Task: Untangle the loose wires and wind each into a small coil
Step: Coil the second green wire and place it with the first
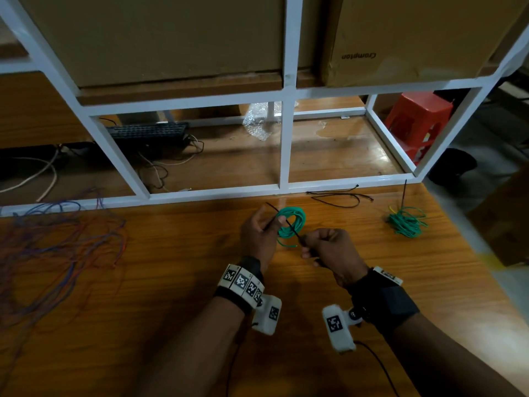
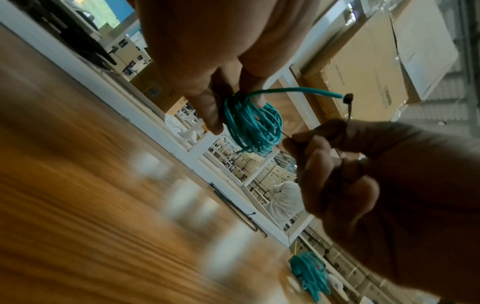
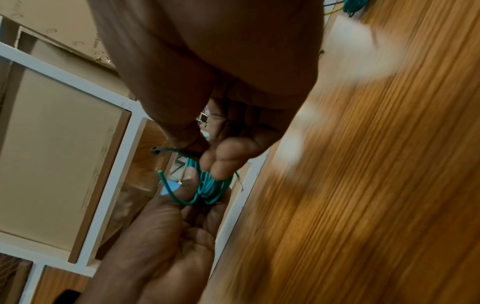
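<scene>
The left hand [image 1: 259,233] holds a green wire coil [image 1: 290,222] above the wooden table [image 1: 171,296], with its fingers curled round one side of the ring. The right hand [image 1: 329,250] is just beside it, its fingers clenched on a thin black cable tie [image 1: 286,223] that runs across the coil toward the left fingers.

The head view shows the whole ring of the coil and a loose green end hanging under it. The left wrist view shows more: the left fingers [image 2: 207,109] pinch the bundle [image 2: 253,125], the loose green end sticks out past them, and the small square head of the tie [image 2: 348,98] stands above the right fingers [image 2: 319,148]. In the right wrist view the coil [image 3: 210,185] is mostly hidden behind the fingertips, and the tie head [image 3: 157,152] points out to the side of the right thumb.

Beyond the fingers a white metal frame [image 1: 283,144] closes the far edge of the table. More black ties [image 1: 340,196] lie between the fingers and this frame. To the right of the right fingers, well apart, a second green bundle [image 1: 406,222] lies near the table's right edge. Far to the left of the left fingers there is a tangle of red and blue wires [image 1: 57,239]. The wood under the wrists and toward the near edge is bare
</scene>
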